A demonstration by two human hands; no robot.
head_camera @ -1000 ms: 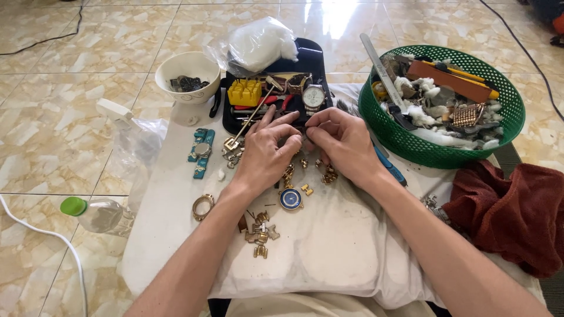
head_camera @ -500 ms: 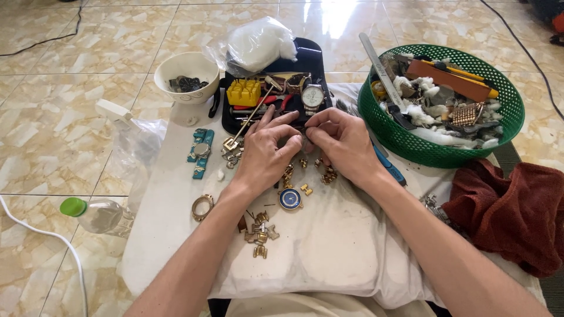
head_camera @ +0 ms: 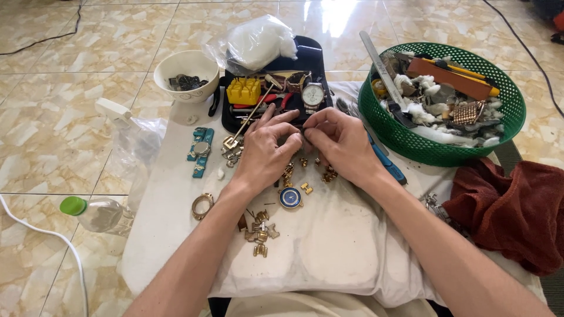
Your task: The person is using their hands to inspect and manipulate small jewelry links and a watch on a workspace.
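Grip: We see the left hand [head_camera: 264, 149] and the right hand [head_camera: 342, 144] meet fingertip to fingertip over a white cloth [head_camera: 329, 246], pinching something small between them; it is too hidden for us to tell what it is.
Hands: The fingers of both are curled inward, thumbs and forefingers pressed close together at the meeting point.
Just below the grip: Small gold watch-band links [head_camera: 305, 188] lie scattered on the cloth, and a round blue watch face [head_camera: 291, 198] sits just beneath them.
Further below: A cluster of gold metal pieces [head_camera: 258, 232] lies near the left forearm, with a gold watch case ring [head_camera: 202, 205] to its left.
Just above the grip: A black tray [head_camera: 305, 58] holds a silver wristwatch [head_camera: 313, 94], a yellow block [head_camera: 244, 91] and a small hammer [head_camera: 249, 120].
Left of the grip: A teal watch strap [head_camera: 200, 151] rests on the cloth; beyond it stands a white bowl [head_camera: 176, 64].
Right of the grip: A blue-handled tool [head_camera: 388, 164] lies beside the right wrist, near a green basket [head_camera: 411, 144] full of parts.
Far right: A dark red cloth [head_camera: 511, 211] is bunched up.
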